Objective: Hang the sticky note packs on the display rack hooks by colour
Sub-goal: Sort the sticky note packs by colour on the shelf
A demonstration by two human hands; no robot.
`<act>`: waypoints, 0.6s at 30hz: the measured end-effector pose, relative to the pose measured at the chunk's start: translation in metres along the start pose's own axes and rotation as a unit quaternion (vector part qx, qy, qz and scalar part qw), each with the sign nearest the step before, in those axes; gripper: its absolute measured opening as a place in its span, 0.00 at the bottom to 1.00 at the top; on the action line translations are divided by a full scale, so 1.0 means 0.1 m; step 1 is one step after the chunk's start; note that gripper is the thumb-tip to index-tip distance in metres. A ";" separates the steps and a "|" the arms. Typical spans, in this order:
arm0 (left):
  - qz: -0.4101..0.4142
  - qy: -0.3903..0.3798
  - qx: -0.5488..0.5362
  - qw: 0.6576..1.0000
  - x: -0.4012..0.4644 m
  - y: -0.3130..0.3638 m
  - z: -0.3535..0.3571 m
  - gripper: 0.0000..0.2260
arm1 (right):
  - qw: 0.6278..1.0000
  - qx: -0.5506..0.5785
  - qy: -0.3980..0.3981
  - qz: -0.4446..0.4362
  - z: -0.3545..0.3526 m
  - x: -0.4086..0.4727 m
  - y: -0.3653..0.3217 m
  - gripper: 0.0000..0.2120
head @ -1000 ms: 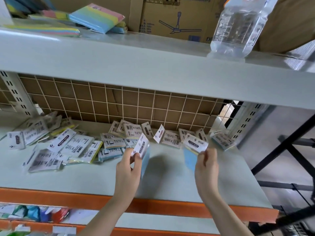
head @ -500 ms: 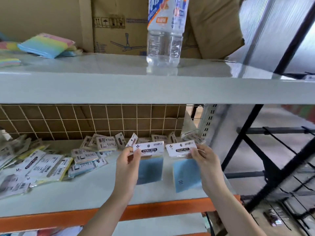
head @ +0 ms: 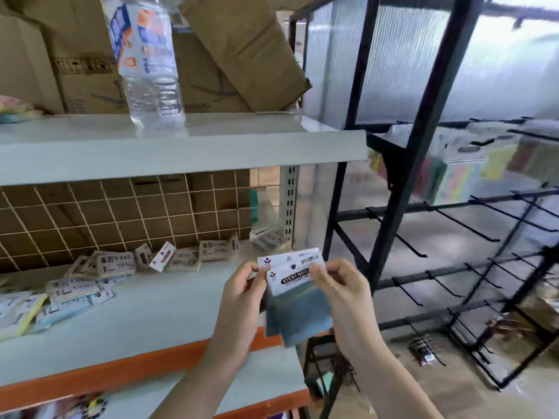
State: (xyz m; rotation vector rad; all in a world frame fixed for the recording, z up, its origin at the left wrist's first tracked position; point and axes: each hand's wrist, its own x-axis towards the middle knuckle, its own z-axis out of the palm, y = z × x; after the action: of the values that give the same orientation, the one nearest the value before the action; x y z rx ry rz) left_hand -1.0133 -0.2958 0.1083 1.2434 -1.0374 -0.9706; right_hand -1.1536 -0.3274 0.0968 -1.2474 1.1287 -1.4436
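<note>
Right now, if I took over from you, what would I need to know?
Left hand and right hand pinch the white header cards of two blue sticky note packs, overlapped in front of you.
Many more packs lie loose on the grey shelf.
The black display rack stands to the right; some coloured packs already hang up high, blurred.
Left: hang these two blue ones on an empty hook, then sort the rest by colour.
</note>
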 end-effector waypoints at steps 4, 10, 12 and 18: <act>-0.019 -0.047 -0.009 0.999 -0.26 0.10 0.41 0.11 | 1.000 0.009 0.014 -0.011 -0.39 -0.14 -0.13 0.12; 0.012 -0.090 -0.025 0.996 -0.60 0.20 0.95 0.22 | 0.997 0.013 0.064 -0.043 -0.94 -0.30 -0.26 0.11; 0.029 -0.108 -0.006 0.994 -0.67 0.23 1.11 0.23 | 0.996 0.006 0.064 -0.059 -1.08 -0.35 -0.32 0.09; 0.030 -0.033 -0.035 0.998 -0.78 0.30 1.53 0.01 | 0.993 -0.001 0.047 -0.104 -1.40 -0.43 -0.45 0.06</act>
State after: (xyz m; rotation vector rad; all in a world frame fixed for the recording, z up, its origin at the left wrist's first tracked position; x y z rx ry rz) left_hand -1.1811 -0.2576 0.1373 1.1241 -1.0778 -0.9999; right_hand -1.2915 -0.2649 0.1223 -1.3421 1.0882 -1.6716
